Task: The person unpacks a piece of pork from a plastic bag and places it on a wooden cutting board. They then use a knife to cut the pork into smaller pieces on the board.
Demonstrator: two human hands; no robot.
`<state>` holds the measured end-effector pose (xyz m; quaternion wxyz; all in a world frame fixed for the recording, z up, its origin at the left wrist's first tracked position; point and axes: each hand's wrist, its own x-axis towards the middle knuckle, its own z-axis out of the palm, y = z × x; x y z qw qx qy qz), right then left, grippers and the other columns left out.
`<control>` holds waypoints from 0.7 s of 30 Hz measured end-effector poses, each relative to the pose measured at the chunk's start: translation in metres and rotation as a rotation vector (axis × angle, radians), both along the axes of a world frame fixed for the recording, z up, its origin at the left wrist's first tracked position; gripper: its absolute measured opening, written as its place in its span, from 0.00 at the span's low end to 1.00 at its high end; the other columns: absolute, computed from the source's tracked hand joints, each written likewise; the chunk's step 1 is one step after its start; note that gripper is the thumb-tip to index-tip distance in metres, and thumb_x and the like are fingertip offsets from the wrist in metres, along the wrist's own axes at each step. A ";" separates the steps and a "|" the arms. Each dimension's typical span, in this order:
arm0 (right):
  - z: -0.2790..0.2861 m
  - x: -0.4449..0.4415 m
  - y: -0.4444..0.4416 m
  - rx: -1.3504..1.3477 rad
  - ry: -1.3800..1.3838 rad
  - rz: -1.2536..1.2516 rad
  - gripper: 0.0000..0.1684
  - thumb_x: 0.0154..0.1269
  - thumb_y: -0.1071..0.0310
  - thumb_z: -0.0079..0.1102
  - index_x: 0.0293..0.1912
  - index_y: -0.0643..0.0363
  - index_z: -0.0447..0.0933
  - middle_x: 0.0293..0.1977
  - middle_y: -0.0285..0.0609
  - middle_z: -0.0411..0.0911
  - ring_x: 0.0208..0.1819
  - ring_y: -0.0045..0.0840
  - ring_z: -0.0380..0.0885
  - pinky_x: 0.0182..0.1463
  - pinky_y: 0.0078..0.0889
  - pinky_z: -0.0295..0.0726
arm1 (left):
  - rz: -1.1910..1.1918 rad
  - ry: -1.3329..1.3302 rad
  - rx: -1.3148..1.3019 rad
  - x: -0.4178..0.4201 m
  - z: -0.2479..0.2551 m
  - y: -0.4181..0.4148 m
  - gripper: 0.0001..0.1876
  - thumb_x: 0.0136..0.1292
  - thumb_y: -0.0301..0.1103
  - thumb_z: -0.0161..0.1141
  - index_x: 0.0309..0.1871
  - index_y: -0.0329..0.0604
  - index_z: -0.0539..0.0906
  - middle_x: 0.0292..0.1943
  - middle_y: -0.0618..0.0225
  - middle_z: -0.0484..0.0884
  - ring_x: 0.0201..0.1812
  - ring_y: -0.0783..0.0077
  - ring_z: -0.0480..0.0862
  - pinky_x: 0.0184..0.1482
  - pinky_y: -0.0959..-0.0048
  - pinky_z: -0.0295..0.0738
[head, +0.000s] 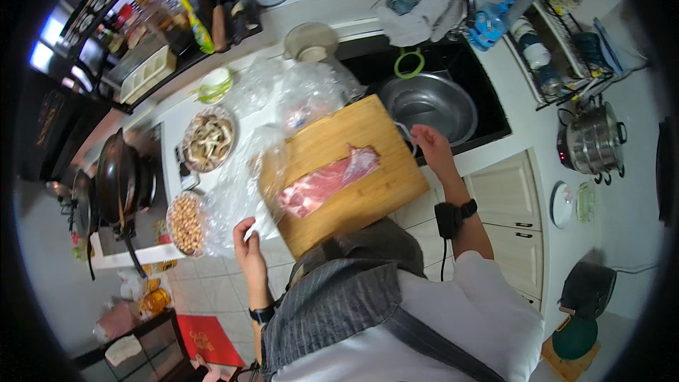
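A slab of raw meat (330, 180), pink with pale fat, lies across a wooden cutting board (366, 207). The board sits at a slant, its near edge close to my apron. My left hand (248, 246) is at the board's left, by the counter edge, with thumb and fingers curled next to a clear plastic bag (233, 207); whether they pinch it cannot be told. Part of the bag reaches the board's left side. To the right of the board, my right hand (432, 148) hovers with nothing in it, near a metal handle and a steel basin (431, 109).
A bowl of peanuts (185, 223) and a bowl of sliced mushrooms (209, 139) stand left. More plastic bags (313, 90) lie behind the board. Dark woks (119, 178) rest on the stove. A dish rack (551, 53) and a steel steamer (593, 140) are at right.
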<state>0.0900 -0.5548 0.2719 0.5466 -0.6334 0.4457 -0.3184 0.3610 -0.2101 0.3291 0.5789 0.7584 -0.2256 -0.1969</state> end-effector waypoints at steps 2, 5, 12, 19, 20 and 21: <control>0.003 -0.009 -0.038 -0.009 -0.019 -0.067 0.15 0.66 0.71 0.49 0.52 0.65 0.71 0.42 0.43 0.79 0.41 0.21 0.77 0.45 0.22 0.75 | 0.039 0.141 -0.005 -0.003 0.003 0.000 0.11 0.62 0.21 0.46 0.46 0.38 0.75 0.44 0.70 0.75 0.49 0.79 0.71 0.51 0.80 0.63; 0.001 -0.009 -0.085 -0.135 -0.013 -0.042 0.16 0.67 0.71 0.48 0.53 0.66 0.70 0.42 0.45 0.79 0.41 0.22 0.77 0.46 0.23 0.75 | 0.052 0.221 -0.009 -0.009 -0.001 -0.001 0.10 0.63 0.22 0.46 0.46 0.40 0.75 0.43 0.72 0.76 0.48 0.80 0.72 0.50 0.80 0.64; 0.056 0.113 -0.046 -0.241 -0.197 0.292 0.16 0.69 0.71 0.44 0.55 0.62 0.69 0.39 0.47 0.81 0.37 0.23 0.80 0.42 0.24 0.78 | -0.029 0.383 -0.056 -0.023 0.015 -0.003 0.08 0.65 0.25 0.51 0.46 0.41 0.75 0.40 0.73 0.77 0.43 0.80 0.75 0.45 0.80 0.67; 0.186 0.300 -0.040 -0.832 -0.059 0.617 0.17 0.60 0.65 0.57 0.48 0.60 0.72 0.37 0.46 0.79 0.40 0.34 0.77 0.42 0.36 0.75 | -0.089 0.381 0.028 -0.036 0.041 0.016 0.09 0.66 0.23 0.50 0.49 0.37 0.73 0.39 0.69 0.78 0.42 0.78 0.76 0.52 0.78 0.69; 0.189 0.319 -0.041 -1.005 0.055 0.580 0.21 0.58 0.62 0.60 0.50 0.61 0.71 0.40 0.46 0.77 0.44 0.35 0.74 0.46 0.37 0.73 | -0.080 0.376 0.017 -0.036 0.039 0.020 0.11 0.66 0.24 0.50 0.51 0.38 0.72 0.40 0.70 0.77 0.43 0.78 0.75 0.51 0.78 0.69; 0.184 0.338 -0.044 -1.175 0.173 0.535 0.26 0.55 0.60 0.62 0.51 0.61 0.70 0.43 0.46 0.75 0.47 0.36 0.72 0.49 0.37 0.71 | -0.064 0.288 0.029 -0.032 0.038 0.024 0.11 0.66 0.24 0.50 0.52 0.39 0.72 0.40 0.71 0.77 0.44 0.78 0.75 0.50 0.78 0.69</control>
